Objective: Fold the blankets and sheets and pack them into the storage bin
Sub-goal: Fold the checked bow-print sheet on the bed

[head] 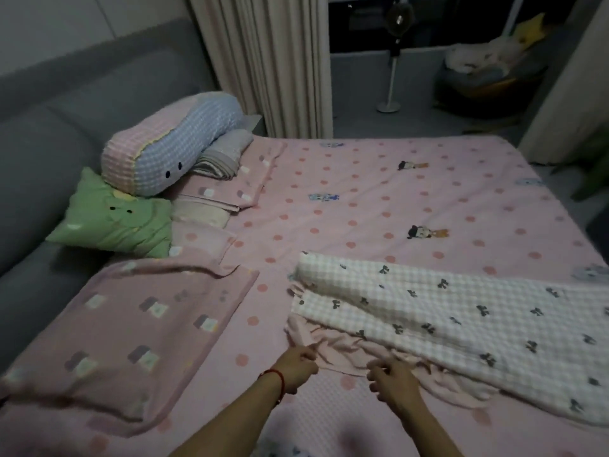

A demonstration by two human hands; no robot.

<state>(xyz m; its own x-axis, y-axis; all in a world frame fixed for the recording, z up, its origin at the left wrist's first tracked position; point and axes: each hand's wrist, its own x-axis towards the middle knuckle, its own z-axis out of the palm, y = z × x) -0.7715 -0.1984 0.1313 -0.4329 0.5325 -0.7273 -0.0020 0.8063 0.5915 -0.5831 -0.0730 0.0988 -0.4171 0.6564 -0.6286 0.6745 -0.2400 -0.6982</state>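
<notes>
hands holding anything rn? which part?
Both hands, left hand and right hand, pinch the near edge of the crumpled pale pink sheet.

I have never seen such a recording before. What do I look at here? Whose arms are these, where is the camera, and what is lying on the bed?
There is no machine here: these are a person's two bare arms. The one picture comes from a camera worn on the person's head, looking forward and down, so the arms enter from the bottom edge.

The surface is a bed with a pink dotted sheet. On its right side lies a white checked blanket with dark bow prints, partly rolled. Under its near edge sticks out a plain pink cloth.

The left hand, with a red string on the wrist, pinches an edge of that pink cloth. The right hand has curled fingers at the same cloth; its grip seems closed on it, though blur makes this less sure.

On the left lie a pink pillow, a green cushion and a checked plush cushion. No storage bin is visible.
</notes>
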